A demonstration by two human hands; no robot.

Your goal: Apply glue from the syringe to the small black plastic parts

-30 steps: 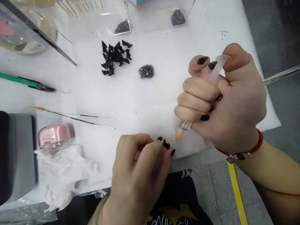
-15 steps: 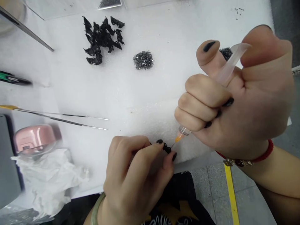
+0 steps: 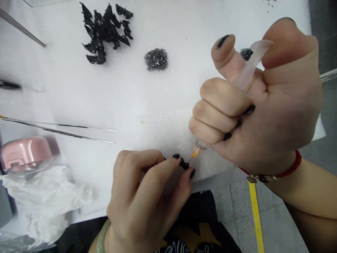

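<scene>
Where the foam pad's near edge runs, both hands meet.
Head view, left hand (image 3: 147, 196): pinching a small black part (image 3: 184, 163) between fingertips.
Right hand (image 3: 260, 105): fisted round a syringe (image 3: 244, 75), thumb on plunger, orange tip (image 3: 195, 152) touching the part.
Foam pad (image 3: 163, 102), far edge: black parts heap (image 3: 105, 31), metal bits pile (image 3: 156, 59).
Left edge: tweezers (image 3: 65, 128).
</scene>
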